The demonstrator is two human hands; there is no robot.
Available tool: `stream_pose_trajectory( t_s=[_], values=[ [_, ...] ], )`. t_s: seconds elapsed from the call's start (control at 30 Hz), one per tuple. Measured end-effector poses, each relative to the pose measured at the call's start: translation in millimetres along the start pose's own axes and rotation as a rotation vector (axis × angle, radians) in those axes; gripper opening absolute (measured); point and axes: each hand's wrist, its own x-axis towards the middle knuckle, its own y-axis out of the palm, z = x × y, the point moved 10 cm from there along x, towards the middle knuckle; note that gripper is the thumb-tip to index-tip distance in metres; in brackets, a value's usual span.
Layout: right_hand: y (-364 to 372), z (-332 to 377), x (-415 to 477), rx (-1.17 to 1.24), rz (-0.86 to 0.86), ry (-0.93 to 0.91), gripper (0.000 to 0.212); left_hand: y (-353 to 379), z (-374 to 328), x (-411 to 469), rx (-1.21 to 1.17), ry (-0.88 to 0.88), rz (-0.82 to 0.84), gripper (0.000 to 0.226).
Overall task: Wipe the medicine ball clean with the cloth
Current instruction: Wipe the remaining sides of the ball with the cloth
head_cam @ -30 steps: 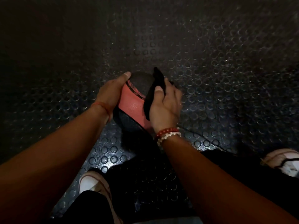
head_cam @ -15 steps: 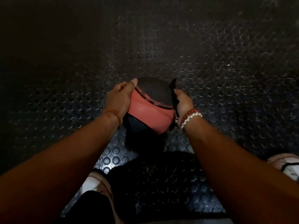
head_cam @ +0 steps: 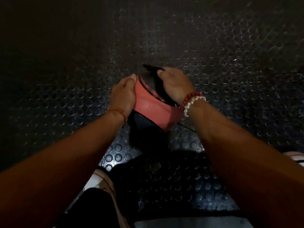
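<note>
Medicine ball, two-sided hold.
We press the flat left hand, fingers straight, to its left side; our right hand clutches the dark cloth against its top.

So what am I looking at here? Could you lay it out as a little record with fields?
Setting: dark studded floor, seen from above
Object: red and black medicine ball, held between both hands
Left hand: left hand lies flat against the ball's side
Right hand: right hand grips a black cloth and presses it on the ball's far upper part
Wrists: beaded bracelets on the right, red thread on the left
Also visible: white shoe
</note>
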Motion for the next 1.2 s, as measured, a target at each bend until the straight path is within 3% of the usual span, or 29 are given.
stream_pose_trajectory(
  t_s=[0.13, 0.17, 0.3, 0.43, 0.53, 0.67, 0.8, 1.0, 1.1, 1.2],
  values=[
    [-5, -56, 13, 0.491, -0.049, 0.388, 0.032, 5, 8, 4, 0.018, -0.035, -0.001, 0.043],
    [-5, -64, 9, 0.475, -0.057, 0.415, 0.03, 7, 9, 4, 0.03, -0.043, 0.002, 0.043],
    [-16, -59, -29, 0.318, -0.24, 0.27, 0.037, 10, 9, 6, 0.035, -0.076, 0.002, 0.043],
    [-6, -7, -58, -0.098, -0.183, -0.049, 0.048, 15, 6, 7, 0.072, -0.061, 0.019, 0.049],
    [-7, 11, -46, -0.241, -0.136, -0.157, 0.045, 15, 4, 7, 0.085, -0.032, 0.017, 0.052],
    [-1, 20, -7, -0.198, 0.047, -0.11, 0.039, 20, 1, 5, 0.125, 0.006, 0.048, 0.053],
    [4, 17, 24, -0.343, 0.202, 0.022, 0.037, 20, -1, 7, 0.126, 0.009, 0.026, 0.046],
    [-9, 2, -15, -0.126, -0.023, -0.032, 0.038, 20, -1, 6, 0.152, 0.029, 0.006, 0.042],
    [-5, 2, -60, -0.282, -0.05, -0.129, 0.046, 24, 3, 10, 0.132, -0.023, 0.016, 0.041],
    [-7, 6, -63, -0.289, -0.086, -0.152, 0.046, 25, 3, 11, 0.121, -0.015, 0.029, 0.042]
  ],
)
